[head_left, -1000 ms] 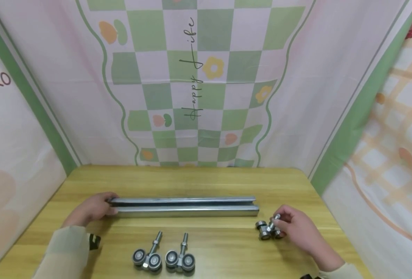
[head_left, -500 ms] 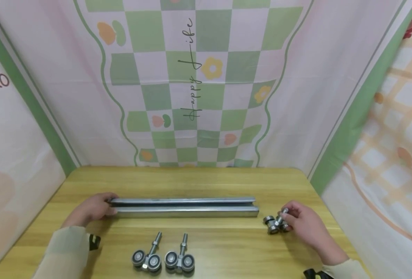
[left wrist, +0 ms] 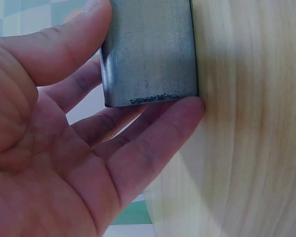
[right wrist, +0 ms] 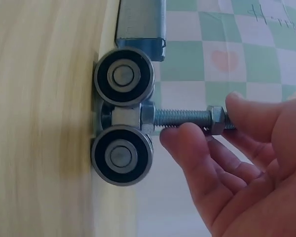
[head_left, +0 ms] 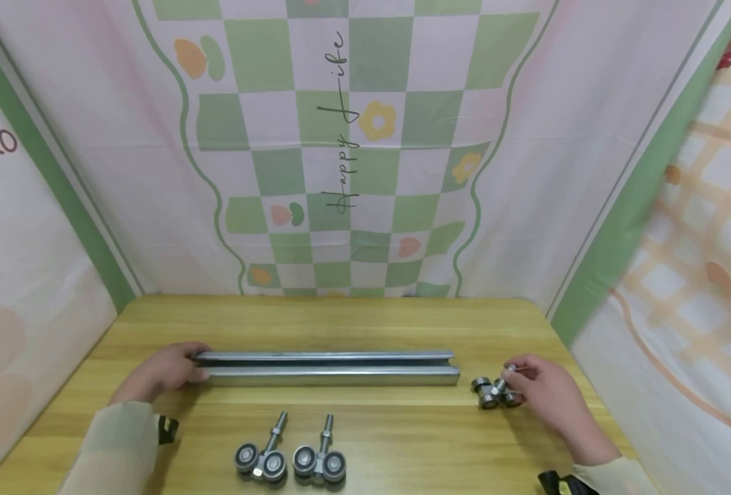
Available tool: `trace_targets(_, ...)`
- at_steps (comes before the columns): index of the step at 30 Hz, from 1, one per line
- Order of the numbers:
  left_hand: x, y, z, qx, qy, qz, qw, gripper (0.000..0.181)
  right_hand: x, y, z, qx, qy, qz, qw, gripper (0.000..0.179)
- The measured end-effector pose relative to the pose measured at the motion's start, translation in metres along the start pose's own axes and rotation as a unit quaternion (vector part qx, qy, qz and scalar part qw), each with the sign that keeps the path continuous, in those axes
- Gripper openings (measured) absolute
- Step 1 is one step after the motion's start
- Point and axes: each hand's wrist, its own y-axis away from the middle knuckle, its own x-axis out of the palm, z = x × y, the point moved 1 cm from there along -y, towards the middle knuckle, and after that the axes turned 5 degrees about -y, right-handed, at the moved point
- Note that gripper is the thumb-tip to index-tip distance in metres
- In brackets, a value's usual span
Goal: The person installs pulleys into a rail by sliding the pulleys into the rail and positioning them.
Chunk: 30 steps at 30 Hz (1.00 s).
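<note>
A metal channel rail lies across the table, its slot facing up. My left hand holds the rail's left end; in the left wrist view the thumb lies along one side and fingers reach round the end. To the right of the rail, my right hand pinches the bolt of a roller trolley. That trolley's wheels are down at the table, the bolt pointing up, and it stands apart from the rail's right end.
Two more roller trolleys, one on the left and one beside it, lie on the wooden table in front of the rail. Behind the table hangs a checked curtain.
My right hand has shifted the trolley right and slightly away from me, farther from the rail's end. The left hand and the rail stay where they were.
</note>
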Motion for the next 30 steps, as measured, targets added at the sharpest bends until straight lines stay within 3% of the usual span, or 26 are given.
trace_targets(5, 0.000, 0.000, 0.000, 0.004, 0.001, 0.000, 1.0000, 0.054, -0.001, -0.007, -0.009, 0.030, -0.069, -0.019, 0.9970, 0.032)
trace_targets(10, 0.000, 0.001, 0.001, 0.001, 0.002, 0.001, 1.0000, 0.056, -0.002, -0.015, -0.018, 0.028, -0.133, -0.047, 0.9897, 0.038)
trace_targets(23, 0.000, 0.000, 0.000, -0.007, 0.008, 0.002, 0.9999, 0.057, -0.006, -0.024, -0.021, 0.027, -0.110, -0.065, 0.9915, 0.046)
trace_targets(30, 0.000, 0.002, -0.002, -0.001, -0.011, 0.001, 0.9999, 0.057, 0.000, -0.029, -0.019, 0.019, -0.096, -0.074, 0.9925, 0.040)
